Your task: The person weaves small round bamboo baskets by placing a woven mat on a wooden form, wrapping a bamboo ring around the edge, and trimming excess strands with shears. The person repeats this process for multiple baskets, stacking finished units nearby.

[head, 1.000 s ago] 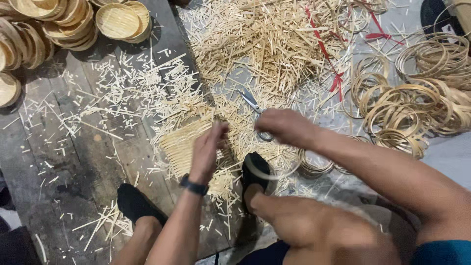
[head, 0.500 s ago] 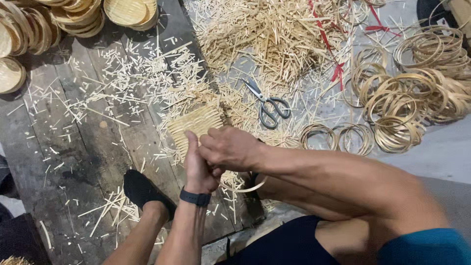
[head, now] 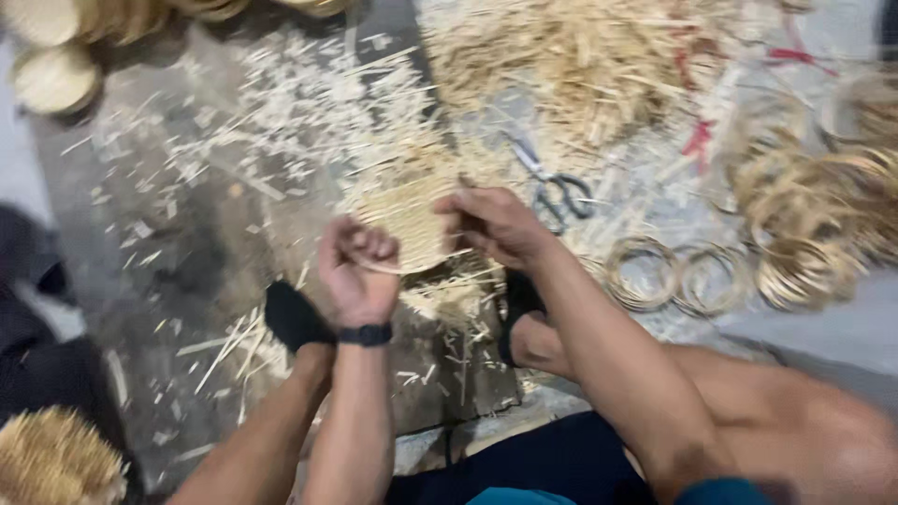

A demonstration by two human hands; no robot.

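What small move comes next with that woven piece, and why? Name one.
Probably press the thin hoop down around the edge of the woven mat. Both hands already grip it: the left hand closed at the near rim, the right hand at the far side. The picture is blurred, so how the hoop is seated cannot be told.

Left hand (head: 357, 268) and right hand (head: 493, 224) both grip the rim of a pale round woven bamboo mat (head: 404, 213). Grey-handled metal scissors (head: 552, 182) lie just right of the mat; thin bamboo rings (head: 644, 271) farther right; pale splinter litter (head: 318, 103) beyond it.
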